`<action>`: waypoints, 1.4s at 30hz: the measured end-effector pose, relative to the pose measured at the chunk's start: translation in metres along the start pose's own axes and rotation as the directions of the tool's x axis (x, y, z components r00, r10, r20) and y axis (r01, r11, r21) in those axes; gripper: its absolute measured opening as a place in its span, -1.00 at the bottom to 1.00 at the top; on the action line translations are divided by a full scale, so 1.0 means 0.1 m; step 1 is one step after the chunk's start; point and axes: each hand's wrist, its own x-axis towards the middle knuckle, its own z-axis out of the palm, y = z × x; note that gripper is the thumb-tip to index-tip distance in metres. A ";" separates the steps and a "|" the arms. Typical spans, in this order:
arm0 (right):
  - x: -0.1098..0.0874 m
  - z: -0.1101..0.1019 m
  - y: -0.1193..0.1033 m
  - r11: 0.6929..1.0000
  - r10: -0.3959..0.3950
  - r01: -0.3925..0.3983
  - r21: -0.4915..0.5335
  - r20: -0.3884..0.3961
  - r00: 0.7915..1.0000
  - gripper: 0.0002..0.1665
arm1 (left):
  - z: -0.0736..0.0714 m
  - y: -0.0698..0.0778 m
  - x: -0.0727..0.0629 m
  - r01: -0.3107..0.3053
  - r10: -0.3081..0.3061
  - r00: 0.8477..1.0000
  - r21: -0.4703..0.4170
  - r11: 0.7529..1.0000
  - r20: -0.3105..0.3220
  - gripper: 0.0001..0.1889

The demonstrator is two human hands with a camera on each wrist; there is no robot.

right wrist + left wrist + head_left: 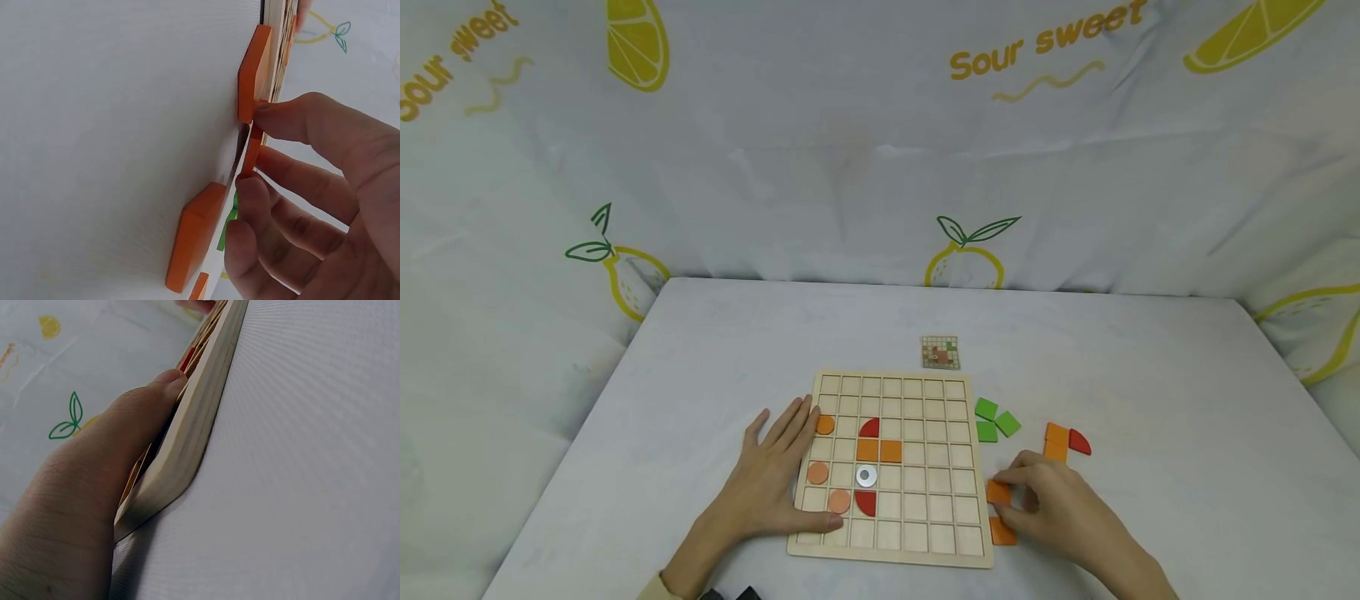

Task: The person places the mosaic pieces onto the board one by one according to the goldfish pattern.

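Observation:
The wooden grid board lies flat on the table. My left hand rests on its left side with fingers spread and straight; in the left wrist view the thumb lies over the board's rim. My right hand pinches an orange square tile between thumb and fingertips, just off the board's right edge. Beside it lies another orange square tile. On the board sit orange discs, red quarter-circle tiles, two orange square tiles and a white ring-marked disc.
Three green square tiles lie right of the board. Farther right are two more orange tiles and a red quarter-circle tile. A small pattern card lies behind the board. A lemon-print cloth hangs behind the table.

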 end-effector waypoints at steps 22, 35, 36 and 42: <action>0.13 -0.07 -0.30 0.994 -0.050 0.053 0.095 -0.033 0.998 -0.73 | 0.00 0.00 0.00 -0.004 0.004 1.000 -0.007 1.000 -0.002 0.42; 0.29 0.00 -0.63 0.987 -0.129 0.130 0.096 -0.020 0.991 -0.69 | -0.01 0.00 0.00 0.002 -0.001 1.000 -0.021 1.000 0.009 0.42; 0.31 0.01 -0.65 0.986 -0.136 0.137 0.096 -0.016 0.991 -0.69 | -0.01 0.01 0.00 0.002 -0.001 1.000 -0.022 1.000 0.010 0.42; 0.38 0.09 -0.75 0.976 -0.182 0.182 0.122 -0.014 0.983 -0.72 | -0.01 0.00 0.00 0.007 -0.006 1.000 -0.018 1.000 0.015 0.42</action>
